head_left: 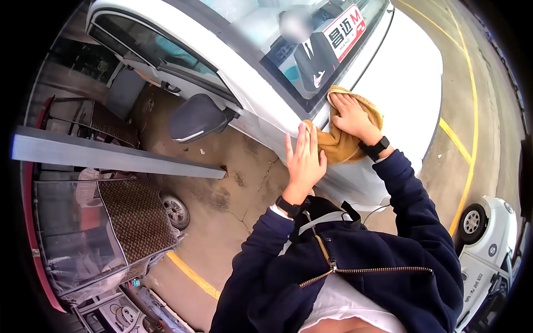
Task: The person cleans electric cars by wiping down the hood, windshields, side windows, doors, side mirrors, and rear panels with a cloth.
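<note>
Under the flattened, unclenched right hand (pixel 353 117), a tan cloth (pixel 338 147) is spread at two o'clock, apparently to be kept against the white car (pixel 402 77), while the left hand (pixel 303 160) is held straight-fingered, ungripping, at the cloth's eight-o'clock edge, and a side mirror (pixel 194 118) is seen at ten o'clock.

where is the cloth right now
In the head view, just right of centre, the cloth lies against the car beside the windshield, under the right hand, with the left hand at its left edge.
</note>
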`<state>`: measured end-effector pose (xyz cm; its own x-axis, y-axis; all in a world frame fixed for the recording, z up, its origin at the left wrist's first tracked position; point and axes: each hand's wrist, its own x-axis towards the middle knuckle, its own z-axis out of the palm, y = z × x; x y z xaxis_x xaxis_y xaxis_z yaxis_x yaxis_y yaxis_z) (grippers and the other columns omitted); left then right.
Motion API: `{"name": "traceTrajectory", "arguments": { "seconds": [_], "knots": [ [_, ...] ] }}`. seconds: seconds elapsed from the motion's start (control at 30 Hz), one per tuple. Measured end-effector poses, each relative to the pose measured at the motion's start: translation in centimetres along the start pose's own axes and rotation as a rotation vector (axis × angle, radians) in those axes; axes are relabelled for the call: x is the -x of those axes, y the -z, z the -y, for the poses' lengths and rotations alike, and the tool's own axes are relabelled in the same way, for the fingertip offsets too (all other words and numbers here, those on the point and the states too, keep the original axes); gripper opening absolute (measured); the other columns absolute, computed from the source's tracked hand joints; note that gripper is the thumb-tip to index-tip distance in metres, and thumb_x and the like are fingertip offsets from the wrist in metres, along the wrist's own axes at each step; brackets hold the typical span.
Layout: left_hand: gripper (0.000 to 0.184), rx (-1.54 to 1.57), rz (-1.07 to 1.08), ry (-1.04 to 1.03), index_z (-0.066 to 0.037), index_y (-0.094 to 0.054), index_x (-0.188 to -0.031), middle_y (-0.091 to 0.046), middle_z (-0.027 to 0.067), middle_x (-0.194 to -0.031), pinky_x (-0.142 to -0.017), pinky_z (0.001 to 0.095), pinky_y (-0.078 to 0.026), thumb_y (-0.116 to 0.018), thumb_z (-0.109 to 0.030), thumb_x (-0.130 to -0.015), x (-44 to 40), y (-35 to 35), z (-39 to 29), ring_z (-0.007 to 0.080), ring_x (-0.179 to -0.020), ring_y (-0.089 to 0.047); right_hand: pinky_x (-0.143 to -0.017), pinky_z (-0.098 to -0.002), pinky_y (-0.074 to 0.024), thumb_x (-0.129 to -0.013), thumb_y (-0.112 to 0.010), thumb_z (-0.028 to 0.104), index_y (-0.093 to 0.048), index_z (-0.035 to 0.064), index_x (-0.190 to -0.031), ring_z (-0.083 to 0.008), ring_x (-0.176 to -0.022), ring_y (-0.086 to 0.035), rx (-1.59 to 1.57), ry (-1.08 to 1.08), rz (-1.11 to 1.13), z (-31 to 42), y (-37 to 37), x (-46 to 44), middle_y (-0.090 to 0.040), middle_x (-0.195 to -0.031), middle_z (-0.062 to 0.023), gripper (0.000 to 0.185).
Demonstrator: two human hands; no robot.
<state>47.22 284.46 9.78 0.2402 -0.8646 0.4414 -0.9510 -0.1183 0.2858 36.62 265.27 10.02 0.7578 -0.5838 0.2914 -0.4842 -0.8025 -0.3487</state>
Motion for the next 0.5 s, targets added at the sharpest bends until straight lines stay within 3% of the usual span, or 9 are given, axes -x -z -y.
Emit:
{"name": "traceTrajectory", "arguments": {
  "seconds": [0.1, 0.23, 0.37, 0.5],
  "knots": [
    [0.071, 0.006, 0.048, -0.09, 0.001, -0.042, -0.139, -0.042, 0.0224, -0.142, -0.116, 0.0522, -0.014, -0.061, -0.021, -0.075, -1.4, -1.1, 0.4, 0.028, -0.142, -0.028, -0.107, -0.0448, -0.0319, -0.073, -0.053, 0.015, -0.053, -0.0053, -0.124, -0.0339, -0.119, -0.048, 0.102, 0.008, -0.063, 2.6, 0.0, 0.6, -0.056, -0.123, -0.0193, 0.055],
    [0.073, 0.095, 0.126, -0.147, 0.008, -0.045, -0.133, -0.043, 0.0277, -0.137, -0.115, 0.0511, -0.02, -0.061, -0.018, -0.066, -2.4, -1.4, 0.4, 0.0373, -0.138, -0.032, -0.107, -0.0436, -0.0345, -0.078, -0.056, 0.016, -0.058, -0.0017, -0.119, -0.0321, -0.114, -0.053, 0.038, 0.049, -0.029, 4.6, 0.7, 1.8, -0.06, -0.117, -0.0153, 0.045],
    [0.074, 0.122, 0.112, -0.258, 0.011, -0.048, -0.128, -0.045, 0.0301, -0.133, -0.116, 0.0485, -0.022, -0.06, -0.02, -0.062, -4.2, -2.1, 1.0, 0.0402, -0.135, -0.035, -0.113, -0.0405, -0.0295, -0.075, -0.055, 0.02, -0.051, -0.0023, -0.128, -0.0314, -0.127, -0.046, 0.13, -0.091, -0.093, 2.7, 0.0, 0.5, -0.054, -0.13, -0.0191, 0.057],
    [0.072, 0.137, 0.086, -0.373, 0.014, -0.048, -0.125, -0.047, 0.0332, -0.129, -0.117, 0.0458, -0.021, -0.06, -0.022, -0.064, -7.5, -3.6, 1.2, 0.0415, -0.132, -0.037, -0.114, -0.0377, -0.0266, -0.079, -0.047, 0.021, -0.041, -0.0033, -0.137, -0.0307, -0.136, -0.038, 0.23, -0.317, 0.025, -1.7, 0.3, -3.6, -0.044, -0.142, -0.0209, 0.063]
  ]
}}
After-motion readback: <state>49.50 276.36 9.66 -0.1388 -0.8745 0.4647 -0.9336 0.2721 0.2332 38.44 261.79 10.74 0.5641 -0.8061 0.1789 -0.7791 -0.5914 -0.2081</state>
